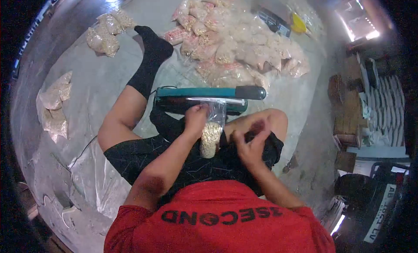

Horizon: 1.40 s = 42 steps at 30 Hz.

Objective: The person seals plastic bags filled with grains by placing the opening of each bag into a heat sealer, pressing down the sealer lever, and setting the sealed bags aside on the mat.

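Note:
A clear plastic bag (210,139) with pale nut-like pieces in its lower part lies over my lap, and its flat upper end reaches into an impulse sealer (198,92). My left hand (196,119) is closed, pinching the left edge of the bag's upper part just in front of the sealer. To the right of the bag, my right hand (252,148) hovers above my bent leg with thumb and fingers apart and nothing visible in it. The sealer has a teal arm with a black handle (250,92) at its right end.
A big pile of filled bags (235,44) lies beyond the sealer, with a dark box (273,24) behind it. More filled bags (109,33) rest at the upper left, others (55,105) at the far left. A cord (82,153) crosses the plastic sheet.

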Available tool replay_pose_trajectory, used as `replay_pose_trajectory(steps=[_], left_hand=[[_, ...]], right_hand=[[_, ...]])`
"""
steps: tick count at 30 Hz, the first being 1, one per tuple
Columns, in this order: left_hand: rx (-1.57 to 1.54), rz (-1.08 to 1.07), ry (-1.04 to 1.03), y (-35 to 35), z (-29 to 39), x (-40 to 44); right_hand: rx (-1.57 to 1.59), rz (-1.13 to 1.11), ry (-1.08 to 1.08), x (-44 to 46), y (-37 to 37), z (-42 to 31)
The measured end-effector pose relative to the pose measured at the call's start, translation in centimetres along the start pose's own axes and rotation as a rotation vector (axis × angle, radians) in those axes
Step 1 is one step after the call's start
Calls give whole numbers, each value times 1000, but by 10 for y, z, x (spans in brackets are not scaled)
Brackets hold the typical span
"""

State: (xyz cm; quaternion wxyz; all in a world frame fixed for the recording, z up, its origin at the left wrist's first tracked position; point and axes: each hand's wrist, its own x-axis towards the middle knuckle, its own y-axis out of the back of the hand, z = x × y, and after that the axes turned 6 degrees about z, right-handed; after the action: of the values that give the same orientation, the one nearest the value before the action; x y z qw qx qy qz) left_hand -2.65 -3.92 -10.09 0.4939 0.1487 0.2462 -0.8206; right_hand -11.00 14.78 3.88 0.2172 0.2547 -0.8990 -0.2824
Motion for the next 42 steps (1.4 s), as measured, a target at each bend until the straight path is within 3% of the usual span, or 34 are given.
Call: replay_pose_trajectory(steps=[1, 2, 3, 4, 5, 7, 10, 12, 13, 14, 15, 16, 17, 18, 20, 22, 23, 24, 25, 26, 27, 28, 29, 31, 32, 33, 34, 35, 37, 38, 40, 42], left_hand=[[-22, -91, -25, 1, 1, -7], [168, -86, -92, -10, 44, -47], [190, -260, -120, -10, 46, -62], [390, -248, -380, -14, 57, -92], [401, -320, -393, -16, 76, -122], [426, -361, -414, -10, 123, -168], [16, -207, -498, 15, 175, -212], [-486, -105, -478, 54, 172, -181], [-652, -113, -412, 77, 167, -175], [-787, -152, -328, 99, 156, -170], [-852, -187, -224, 111, 136, -166], [-819, -13, -77, 113, 113, -163], [-746, -165, -15, 126, 81, -158], [-779, 56, 52, 133, 57, -146], [-697, 40, 366, 167, 66, -119], [-569, 25, 78, 186, 102, -96], [-477, 18, -4, 180, 156, -97], [-399, 89, -82, 170, 210, -96], [-315, 166, -153, 160, 264, -96], [-119, 149, -542, 197, 287, -58], [13, 316, -722, 203, 313, -39], [148, 484, -901, 205, 337, -22], [156, 470, -913, 217, 356, 2], [1103, 1097, -1284, 256, 369, 51], [1113, 1094, -1290, 269, 365, 68], [1124, 960, -1101, 282, 354, 84], [1123, 831, -908, 293, 340, 94], [1199, 795, -867, 302, 320, 95], [1202, 731, -746, 291, 278, 84], [1139, 701, -670, 268, 253, 66], [1012, 674, -713, 206, 194, 19], [1181, 677, -776, 187, 133, -21]], right_hand=[[91, -164, -151, -20, -1, 14], [193, -333, -281, -33, -9, 30], [213, -492, -219, -42, -11, 41], [230, -655, -144, -40, -14, 49], [136, -898, -115, -26, -13, 45], [36, -1150, -50, -3, -3, 14], [244, -1230, -291, 7, 2, -24], [445, -1070, 36, 8, -4, -40], [539, -1181, -93, 6, -7, -48], [265, -1090, 58, 3, -6, -65], [288, -1089, -113, -4, -7, -82], [241, -1108, -112, -8, -9, -94], [391, -1040, -87, -19, -7, -102], [427, -1077, -112, -16, 12, -125], [436, -1108, 20, -19, 23, -127], [512, -973, 35, -3, 36, -110], [578, -845, -4, 15, 38, -94], [446, -560, 135, 37, 32, -64], [494, -392, -126, 63, 38, -45], [351, -270, -175, 98, 50, -17], [312, -169, -129, 135, 43, 38], [313, -177, -352, 168, 49, 80], [191, -113, -349, 197, 48, 132], [-128, 2, -307, 243, 54, 205], [-212, 122, -272, 267, 41, 270], [-298, 237, -232, 286, 33, 322], [-221, 345, -356, 297, 38, 340], [-145, 448, -476, 309, 40, 354], [-410, 602, -437, 329, 51, 352], [-358, 632, -394, 339, 57, 354], [-302, 633, -354, 358, 61, 370], [-600, 627, -27, 373, 55, 390]])
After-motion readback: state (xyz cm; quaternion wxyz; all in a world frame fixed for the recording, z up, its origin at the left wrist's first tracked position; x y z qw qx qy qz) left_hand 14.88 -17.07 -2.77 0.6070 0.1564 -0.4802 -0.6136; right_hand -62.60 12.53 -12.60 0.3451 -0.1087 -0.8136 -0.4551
